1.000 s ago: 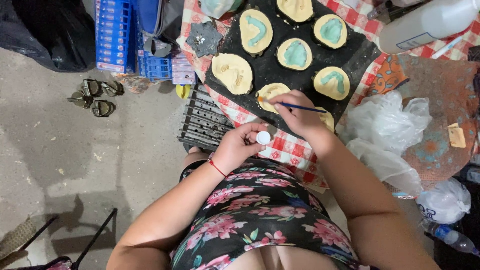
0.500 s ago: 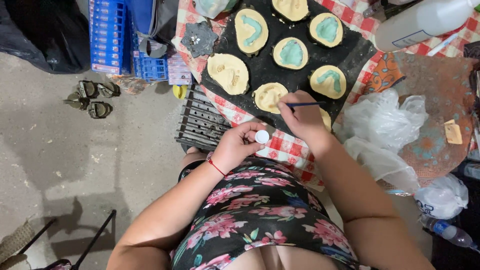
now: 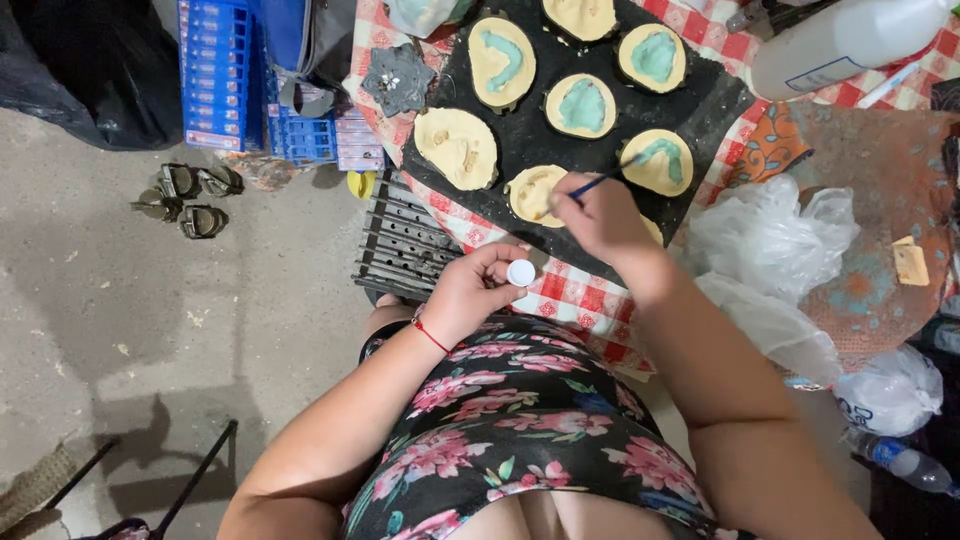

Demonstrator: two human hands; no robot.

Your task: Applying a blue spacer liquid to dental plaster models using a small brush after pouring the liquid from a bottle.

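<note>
Grey concrete floor (image 3: 150, 330) under a red-checked tablecloth (image 3: 580, 295), shadows falling.

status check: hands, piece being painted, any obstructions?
Right hand grips thin brush, tip at unpainted mould. Left hand holds small white cap. Nothing blocking.

A single head-worn camera looks steeply down from above the person's floral-print dress (image 3: 520, 440), close over both arms, facing a black tray (image 3: 700, 95) on the checked cloth (image 3: 580, 295), concrete floor (image 3: 150, 320) at left.
</note>
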